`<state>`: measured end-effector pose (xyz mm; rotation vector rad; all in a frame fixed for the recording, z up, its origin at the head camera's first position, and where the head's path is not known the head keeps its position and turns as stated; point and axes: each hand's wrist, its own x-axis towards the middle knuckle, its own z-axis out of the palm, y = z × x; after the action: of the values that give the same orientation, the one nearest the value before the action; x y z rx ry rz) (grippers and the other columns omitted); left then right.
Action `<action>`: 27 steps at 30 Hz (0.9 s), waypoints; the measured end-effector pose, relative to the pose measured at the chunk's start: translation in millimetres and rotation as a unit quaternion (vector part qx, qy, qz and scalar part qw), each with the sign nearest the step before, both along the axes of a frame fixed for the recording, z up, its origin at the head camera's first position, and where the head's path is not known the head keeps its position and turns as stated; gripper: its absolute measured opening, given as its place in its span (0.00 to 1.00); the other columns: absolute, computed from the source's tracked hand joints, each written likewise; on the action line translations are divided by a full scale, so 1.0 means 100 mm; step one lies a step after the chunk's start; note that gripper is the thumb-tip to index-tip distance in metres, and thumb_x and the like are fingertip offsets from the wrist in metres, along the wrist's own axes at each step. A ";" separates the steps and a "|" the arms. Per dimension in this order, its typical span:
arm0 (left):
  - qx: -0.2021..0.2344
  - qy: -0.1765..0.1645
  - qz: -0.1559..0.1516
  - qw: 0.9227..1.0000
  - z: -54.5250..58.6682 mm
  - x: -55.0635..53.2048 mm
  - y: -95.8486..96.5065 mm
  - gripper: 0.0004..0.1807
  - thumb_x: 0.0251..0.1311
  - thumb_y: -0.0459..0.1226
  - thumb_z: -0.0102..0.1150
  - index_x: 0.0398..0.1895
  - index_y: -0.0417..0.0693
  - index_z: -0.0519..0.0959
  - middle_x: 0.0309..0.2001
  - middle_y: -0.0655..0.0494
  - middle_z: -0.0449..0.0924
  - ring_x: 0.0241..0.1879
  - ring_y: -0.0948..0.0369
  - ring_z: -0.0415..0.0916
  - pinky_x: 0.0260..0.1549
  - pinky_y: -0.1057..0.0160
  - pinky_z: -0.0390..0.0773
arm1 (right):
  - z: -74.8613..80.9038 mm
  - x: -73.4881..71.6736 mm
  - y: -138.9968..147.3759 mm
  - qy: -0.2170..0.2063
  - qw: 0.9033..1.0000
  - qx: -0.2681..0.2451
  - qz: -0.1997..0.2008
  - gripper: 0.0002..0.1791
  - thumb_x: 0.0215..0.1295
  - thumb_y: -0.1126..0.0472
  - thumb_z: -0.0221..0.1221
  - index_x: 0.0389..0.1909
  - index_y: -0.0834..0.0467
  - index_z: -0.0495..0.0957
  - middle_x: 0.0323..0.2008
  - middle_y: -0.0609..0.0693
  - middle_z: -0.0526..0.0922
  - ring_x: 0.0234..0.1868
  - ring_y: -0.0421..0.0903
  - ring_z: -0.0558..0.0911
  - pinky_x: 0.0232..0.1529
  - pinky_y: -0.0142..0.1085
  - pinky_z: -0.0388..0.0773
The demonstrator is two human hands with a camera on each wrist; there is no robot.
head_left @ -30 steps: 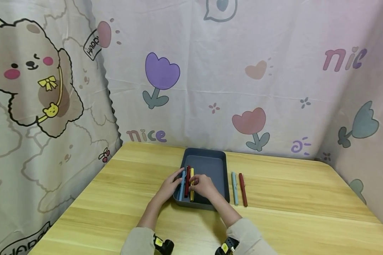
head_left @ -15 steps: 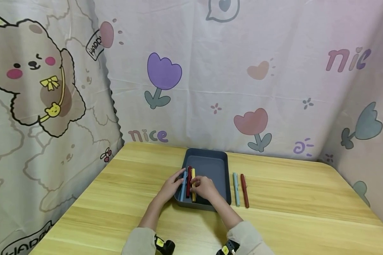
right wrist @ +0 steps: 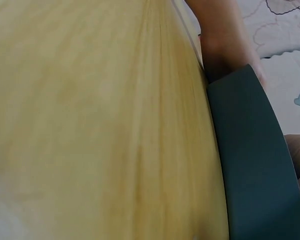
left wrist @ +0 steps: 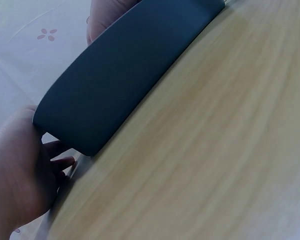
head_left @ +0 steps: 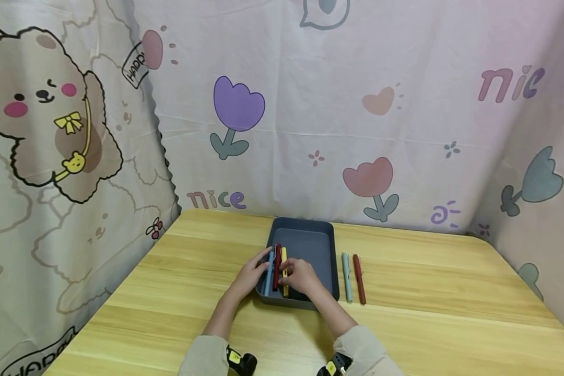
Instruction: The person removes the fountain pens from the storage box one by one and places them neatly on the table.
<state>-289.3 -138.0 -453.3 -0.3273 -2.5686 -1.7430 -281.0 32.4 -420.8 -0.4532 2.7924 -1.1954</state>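
A dark grey tray (head_left: 312, 243) stands on the table with a blue pen (head_left: 269, 279), a dark red pen (head_left: 277, 269) and a yellow pen (head_left: 285, 291) side by side along its left part. My left hand (head_left: 247, 275) grips the tray's left wall, its thumb reaching over the rim close to the blue pen. In the left wrist view that hand's fingers (left wrist: 60, 162) lie against the outside of the tray. Over the tray, my right hand (head_left: 302, 275) pinches the yellow pen between thumb and fingers. The tray's wall hides the pens in both wrist views.
To the right of the tray lie a light blue pen (head_left: 347, 278) and a red pen (head_left: 359, 279), roughly parallel. The wooden table (head_left: 427, 303) ends at a printed curtain (head_left: 301, 104) behind and at the sides.
The head view shifts slightly. The yellow pen's lower end stands marginally farther right of the red pen than a second ago; both hands keep their places.
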 end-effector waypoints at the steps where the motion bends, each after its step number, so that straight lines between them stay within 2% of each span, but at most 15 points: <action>1: 0.001 -0.001 0.001 1.000 0.00 0.00 0.00 0.24 0.68 0.36 0.45 0.67 0.51 0.63 0.65 0.39 0.57 0.62 0.43 0.55 0.55 0.41 0.58 | 0.00 0.00 0.00 0.001 1.000 0.002 0.001 0.13 0.51 0.63 0.67 0.38 0.60 0.79 0.21 0.48 0.72 0.20 0.43 0.68 0.20 0.33 0.64; 15: -0.004 -0.003 0.000 1.000 -0.03 -0.03 -0.01 0.24 0.68 0.38 0.44 0.67 0.53 0.63 0.66 0.40 0.57 0.63 0.44 0.55 0.55 0.41 0.57 | 0.01 0.02 -0.01 0.018 0.999 0.032 -0.016 0.13 0.48 0.67 0.68 0.35 0.59 0.78 0.22 0.49 0.68 0.23 0.45 0.67 0.20 0.33 0.63; 23: -0.008 -0.001 0.000 1.000 -0.02 -0.03 -0.01 0.24 0.68 0.38 0.44 0.67 0.53 0.63 0.66 0.40 0.57 0.63 0.44 0.54 0.56 0.41 0.57 | 0.03 0.03 0.00 0.013 0.999 0.034 -0.025 0.13 0.48 0.67 0.68 0.35 0.59 0.77 0.16 0.48 0.69 0.17 0.43 0.67 0.17 0.32 0.60; 27: -0.005 0.000 -0.001 1.000 -0.02 -0.02 -0.01 0.24 0.68 0.37 0.44 0.67 0.52 0.63 0.65 0.40 0.57 0.63 0.44 0.54 0.56 0.41 0.56 | 0.05 0.03 0.01 0.007 0.999 0.036 -0.033 0.13 0.48 0.67 0.68 0.35 0.59 0.78 0.16 0.48 0.70 0.16 0.42 0.68 0.16 0.32 0.62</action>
<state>-291.5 -138.6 -454.8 -0.3307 -2.5796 -1.7311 -277.8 33.0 -416.1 -0.3677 2.8714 -1.1041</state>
